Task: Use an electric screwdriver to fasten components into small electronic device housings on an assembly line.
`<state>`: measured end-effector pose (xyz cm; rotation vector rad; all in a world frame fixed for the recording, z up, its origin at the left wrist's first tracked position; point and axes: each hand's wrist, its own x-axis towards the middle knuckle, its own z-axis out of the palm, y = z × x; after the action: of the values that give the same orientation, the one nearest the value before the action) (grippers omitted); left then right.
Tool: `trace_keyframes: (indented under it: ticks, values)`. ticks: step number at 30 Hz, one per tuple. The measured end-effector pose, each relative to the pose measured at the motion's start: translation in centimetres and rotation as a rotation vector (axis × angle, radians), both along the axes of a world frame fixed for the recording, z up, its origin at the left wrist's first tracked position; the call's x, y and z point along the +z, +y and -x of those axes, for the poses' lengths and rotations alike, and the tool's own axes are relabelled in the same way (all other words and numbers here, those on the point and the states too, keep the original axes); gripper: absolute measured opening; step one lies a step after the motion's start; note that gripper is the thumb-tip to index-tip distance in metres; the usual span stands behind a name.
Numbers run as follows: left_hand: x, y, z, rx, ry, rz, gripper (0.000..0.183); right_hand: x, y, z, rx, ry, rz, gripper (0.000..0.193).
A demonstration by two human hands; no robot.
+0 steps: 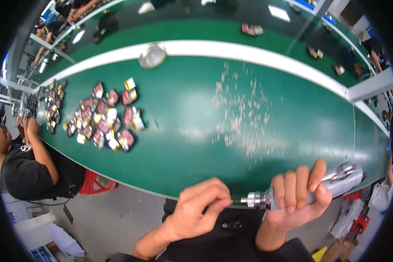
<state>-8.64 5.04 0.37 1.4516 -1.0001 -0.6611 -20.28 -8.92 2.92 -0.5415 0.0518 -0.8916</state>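
I hold the driver point(312, 192) in my right hand point(299, 198), fingers wrapped tight round its grey body, its metal chuck pointing left toward my left hand point(201, 209). That hand is pinched narrow, thumb and fingertips closed right at the bit's tip; I judge a screw sits between them, but it is too small to see, so I cannot say for sure. Both hands hover at the near edge of the belt point(183, 144), just over its rim and above my lap, so the driver lies level between my two fists, its tip touching my left fingers. As for progress, I judge the work at its loading step: the bit is being fed, and nothing is yet under the tool to be driven. Beyond my hands, a loose scatter of screws point(242, 113) lies spread over the green belt, far and slightly right of centre, well apart from the driver. To the far left lies a heap of small red and yellow parts point(105, 120), and a round metal dish point(152, 55) rests on the white strip at the far edge. A person point(26, 161) in black sits at the left end.
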Motion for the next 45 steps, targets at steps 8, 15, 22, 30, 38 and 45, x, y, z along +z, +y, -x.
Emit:
trace_keyframes:
  ticks: [8,15,22,30,38,45]
  values:
    - [1.5,-1.1,0.1,-0.054,-0.144,-0.091,0.006,-0.7,0.2,-0.3,-0.109,0.090,-0.155,0.012]
    - [3.4,-1.2,-8.1,0.182,-0.574,-0.051,0.018,-0.2,-0.4,-0.1,-0.109,0.092,-0.225,0.009]
    - [3.9,-1.5,-35.1,0.706,-0.736,-0.351,0.022,-0.9,0.5,-1.1,-0.023,0.165,-0.289,0.008]
    - [-3.1,-3.3,-50.5,0.987,-0.865,-0.714,0.057,-1.1,0.7,-0.8,-0.010,0.225,-0.291,0.009]
    - [-2.9,-2.2,-54.2,0.821,-1.142,-0.839,0.032,-0.7,0.3,-1.9,-0.026,0.252,-0.321,0.011]
    - [2.6,-2.0,-41.7,0.568,-1.130,-0.263,0.031,-0.6,0.6,-1.2,0.029,0.223,-0.282,0.012]
